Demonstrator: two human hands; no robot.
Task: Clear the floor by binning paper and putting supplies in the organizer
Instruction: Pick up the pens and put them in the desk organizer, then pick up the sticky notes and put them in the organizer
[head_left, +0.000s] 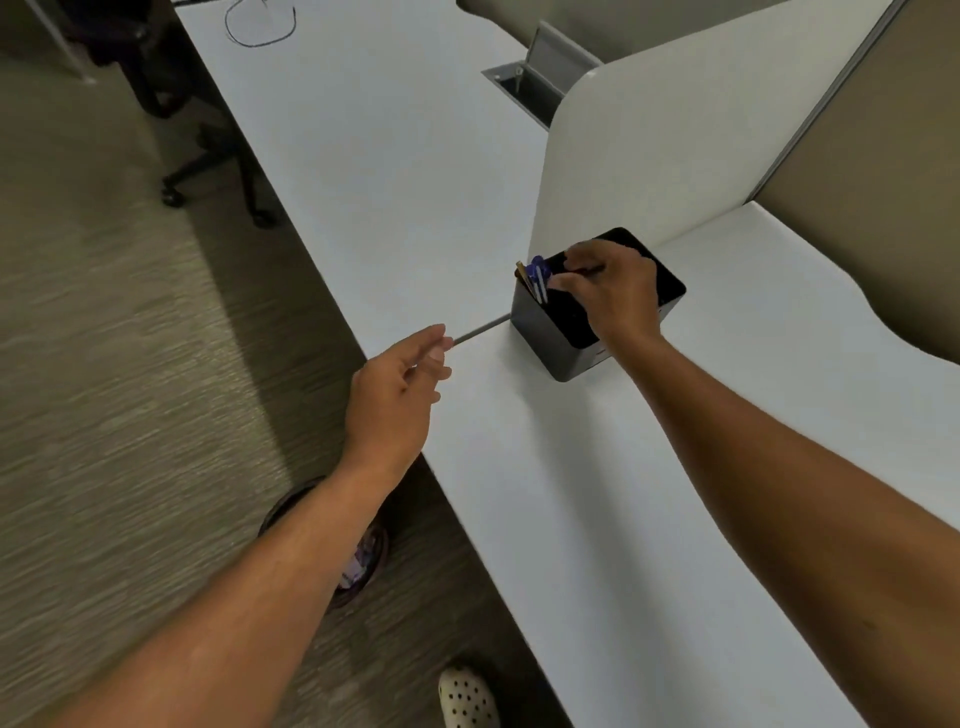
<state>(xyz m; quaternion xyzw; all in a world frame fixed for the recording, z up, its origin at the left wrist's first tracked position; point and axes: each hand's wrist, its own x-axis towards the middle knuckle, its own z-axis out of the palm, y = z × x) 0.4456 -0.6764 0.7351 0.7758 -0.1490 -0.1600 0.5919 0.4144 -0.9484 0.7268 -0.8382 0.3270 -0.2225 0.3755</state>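
Right hand (605, 296) hovers over the black rectangular plastic organizer (545, 338) on the white desk surface (597, 493), fingers (563, 283) pinched on a thin dark pen-like item (592, 270), likely to drop it in beside the blue-capped pens (537, 275). Left hand (400, 387) hangs empty at the surface edge, fingers loosely curled; the round dark bin (363, 566) with paper sits on the carpet below.

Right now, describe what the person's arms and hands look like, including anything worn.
Both forearms are bare to the frame's edge: no sleeves, watch or bracelets. The left hand and right hand wear no gloves, and no rings show. One perforated cream clog shows below.
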